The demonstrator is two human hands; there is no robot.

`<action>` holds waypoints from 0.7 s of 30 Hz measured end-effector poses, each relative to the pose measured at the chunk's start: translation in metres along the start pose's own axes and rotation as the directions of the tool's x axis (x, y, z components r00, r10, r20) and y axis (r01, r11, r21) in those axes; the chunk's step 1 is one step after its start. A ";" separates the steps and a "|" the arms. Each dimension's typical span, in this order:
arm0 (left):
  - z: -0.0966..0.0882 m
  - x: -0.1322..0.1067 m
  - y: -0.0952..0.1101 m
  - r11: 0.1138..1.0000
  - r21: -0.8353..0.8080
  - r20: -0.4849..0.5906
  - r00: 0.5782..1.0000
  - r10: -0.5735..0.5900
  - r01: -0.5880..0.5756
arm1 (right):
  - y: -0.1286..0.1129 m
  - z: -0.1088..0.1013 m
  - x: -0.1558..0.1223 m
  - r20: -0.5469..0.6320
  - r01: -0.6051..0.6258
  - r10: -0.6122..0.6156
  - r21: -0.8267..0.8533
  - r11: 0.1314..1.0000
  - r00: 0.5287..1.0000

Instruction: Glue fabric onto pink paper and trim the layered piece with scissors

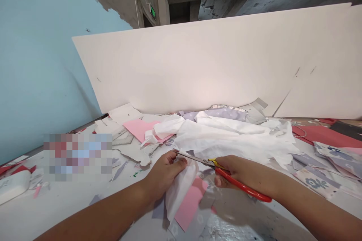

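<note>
My right hand [240,173] is closed around the red handles of a pair of scissors [226,173]. Their blades point left and meet a piece of white fabric [183,184]. My left hand [165,173] pinches that white fabric, with a pink paper sheet [190,203] lying under it, just left of the blade tips. The fabric hangs down toward me from my left fingers. Behind both hands spreads a larger heap of white cloth [223,135].
A big white board [226,60] stands upright along the table's back. Pink paper [138,128], grey card scraps [124,120], lilac patterned fabric [223,113], red sheets [325,135] and flowered cloth pieces [319,182] litter the white table [56,211]. A blue wall is at left.
</note>
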State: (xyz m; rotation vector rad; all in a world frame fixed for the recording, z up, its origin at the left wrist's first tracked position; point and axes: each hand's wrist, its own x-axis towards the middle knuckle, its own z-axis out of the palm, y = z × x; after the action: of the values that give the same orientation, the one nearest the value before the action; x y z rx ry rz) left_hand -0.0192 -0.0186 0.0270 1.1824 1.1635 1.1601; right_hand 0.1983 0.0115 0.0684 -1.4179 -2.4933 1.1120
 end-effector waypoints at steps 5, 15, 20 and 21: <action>0.000 0.000 0.000 1.000 -0.010 0.015 1.000 0.005 -0.004 | -0.007 -0.001 -0.001 0.004 -0.011 0.010 0.068 0.998 1.000; 0.000 0.001 0.000 0.997 -0.079 0.025 1.000 0.001 0.001 | -0.007 -0.001 -0.001 0.022 -0.066 0.064 0.085 0.994 0.998; 0.000 0.001 0.000 0.997 -0.075 0.038 0.999 0.008 -0.005 | 0.001 0.000 0.002 0.018 -0.014 0.013 0.074 0.997 1.000; 0.000 0.001 -0.001 0.997 -0.083 0.035 0.999 0.007 -0.004 | 0.002 0.001 0.002 0.007 0.006 -0.007 0.048 0.999 1.000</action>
State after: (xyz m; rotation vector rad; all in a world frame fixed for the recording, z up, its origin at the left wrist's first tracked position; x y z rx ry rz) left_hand -0.0195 -0.0179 0.0262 1.1397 1.0761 1.1756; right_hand 0.1984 0.0129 0.0660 -1.3948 -2.4568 1.1702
